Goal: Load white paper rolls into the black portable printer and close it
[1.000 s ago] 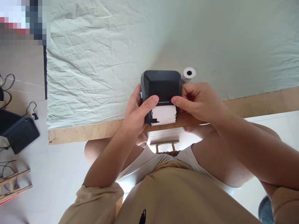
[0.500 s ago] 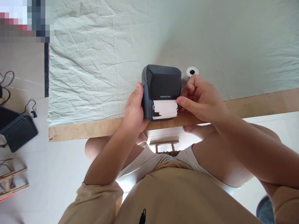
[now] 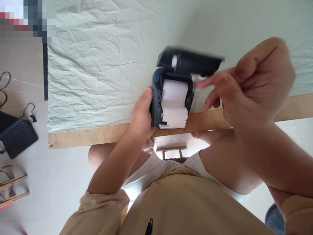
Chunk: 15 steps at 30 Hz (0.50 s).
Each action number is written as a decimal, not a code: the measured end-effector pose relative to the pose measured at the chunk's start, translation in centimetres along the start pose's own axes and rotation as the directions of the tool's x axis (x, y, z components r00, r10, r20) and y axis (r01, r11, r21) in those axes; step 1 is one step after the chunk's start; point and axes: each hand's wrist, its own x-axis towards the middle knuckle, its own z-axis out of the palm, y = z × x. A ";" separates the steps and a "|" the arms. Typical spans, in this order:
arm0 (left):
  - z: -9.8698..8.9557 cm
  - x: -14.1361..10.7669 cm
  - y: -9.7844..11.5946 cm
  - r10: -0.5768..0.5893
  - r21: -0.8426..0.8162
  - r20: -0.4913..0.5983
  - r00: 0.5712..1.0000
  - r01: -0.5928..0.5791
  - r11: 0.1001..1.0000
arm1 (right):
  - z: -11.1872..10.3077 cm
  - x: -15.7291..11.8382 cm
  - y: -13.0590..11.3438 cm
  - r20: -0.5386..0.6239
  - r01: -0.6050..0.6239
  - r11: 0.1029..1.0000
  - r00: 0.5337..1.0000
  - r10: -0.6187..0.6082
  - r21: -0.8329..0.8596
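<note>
My left hand (image 3: 142, 112) is wrapped round the left side of a dark label printer (image 3: 154, 114) at the table's front edge. The printer's black lid (image 3: 195, 61) is swung up at the back and slightly blurred. Inside the body sits a white paper roll (image 3: 175, 89), its torn strip (image 3: 174, 117) lying out over the front. To the right of the printer, my right hand (image 3: 254, 78) is raised with its fingers apart and holds nothing that I can see. Behind its fingertips, a second white roll (image 3: 201, 78) stands on the cloth, mostly hidden.
A creased pale green cloth (image 3: 102, 65) covers the table, with a bare wooden edge (image 3: 88, 137) along the front. Down on the left are a black device (image 3: 21, 138) with cables and a wooden rack (image 3: 13, 192). A dark round object (image 3: 275, 218) shows at lower right.
The printer's lid has gone from closed to raised, baring the paper roll inside. My right hand has moved off the printer, up and to the right. My left hand keeps its grip.
</note>
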 end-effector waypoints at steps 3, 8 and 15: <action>0.2 -0.1 0.0 0.042 0.019 0.047 0.998 -0.043 0.999 | 0.5 0.7 -0.7 0.034 0.100 0.964 0.995 -0.095 -0.246; 0.2 -0.6 0.5 0.049 0.076 0.209 0.977 -0.066 0.995 | 0.8 1.0 -0.8 0.398 0.317 0.628 0.917 -0.013 -0.710; -0.3 -0.5 0.5 0.033 0.108 0.227 0.973 -0.059 0.992 | 1.1 1.8 -1.7 0.499 0.333 0.611 0.859 0.118 -0.718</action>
